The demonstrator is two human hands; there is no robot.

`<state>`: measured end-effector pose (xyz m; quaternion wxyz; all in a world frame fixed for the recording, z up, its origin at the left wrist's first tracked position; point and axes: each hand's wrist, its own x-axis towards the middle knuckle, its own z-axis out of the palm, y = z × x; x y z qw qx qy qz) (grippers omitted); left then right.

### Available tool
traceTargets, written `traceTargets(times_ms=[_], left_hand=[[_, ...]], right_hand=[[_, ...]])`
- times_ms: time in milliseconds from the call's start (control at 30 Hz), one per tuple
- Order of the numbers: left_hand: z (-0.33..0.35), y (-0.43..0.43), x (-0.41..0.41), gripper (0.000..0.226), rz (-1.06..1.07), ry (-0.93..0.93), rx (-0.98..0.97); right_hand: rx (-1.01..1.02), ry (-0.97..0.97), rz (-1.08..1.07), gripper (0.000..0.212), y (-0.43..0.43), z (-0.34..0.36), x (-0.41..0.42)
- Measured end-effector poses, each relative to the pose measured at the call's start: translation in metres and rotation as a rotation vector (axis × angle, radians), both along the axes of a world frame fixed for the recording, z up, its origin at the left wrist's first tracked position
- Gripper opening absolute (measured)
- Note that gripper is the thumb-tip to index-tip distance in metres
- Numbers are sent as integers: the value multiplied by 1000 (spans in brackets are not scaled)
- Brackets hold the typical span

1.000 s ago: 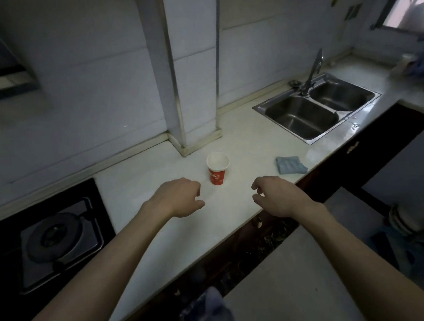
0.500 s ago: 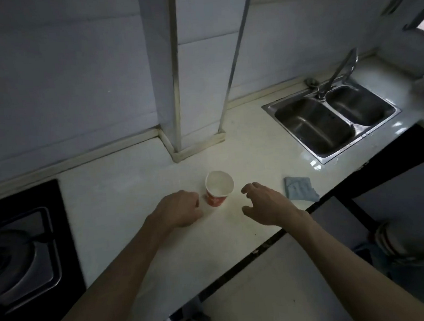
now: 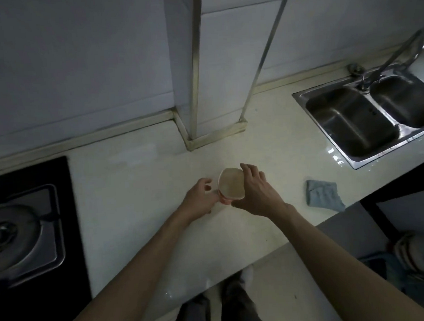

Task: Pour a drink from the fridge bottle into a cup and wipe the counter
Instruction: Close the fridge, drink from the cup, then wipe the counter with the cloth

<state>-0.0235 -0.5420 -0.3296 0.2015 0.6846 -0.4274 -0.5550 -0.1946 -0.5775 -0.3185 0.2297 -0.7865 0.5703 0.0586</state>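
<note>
A red paper cup [image 3: 230,185] with a pale inside stands on the white counter [image 3: 137,180], seen from above. My right hand [image 3: 254,191] is wrapped around the cup's right side, fingers over the rim. My left hand [image 3: 200,200] rests just left of the cup, fingers curled and touching or almost touching its base. A folded blue-grey cloth [image 3: 324,199] lies on the counter to the right, near the front edge. No bottle is in view.
A double steel sink [image 3: 373,119] with a tap [image 3: 399,54] sits at the right. A black gas hob [image 3: 22,231] with a burner is at the left. A tiled column [image 3: 209,67] stands behind the cup. Floor and my feet show below the counter edge.
Both hands moved in to the cup; the right hand has closed around it, the left came up beside it. The view tilted down and closer to the counter.
</note>
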Motion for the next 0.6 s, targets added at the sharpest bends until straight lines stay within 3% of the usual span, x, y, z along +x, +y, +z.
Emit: traceTargets(times_ms=[300,600], left_hand=[[-11,-4,-22,43,181,230,63],[-13,4,-39,31,370,272,43]], right_hand=[[-22,-110,-7,106,-6,-22,-1],[-43,-177,17,94,-6,-23,-8]])
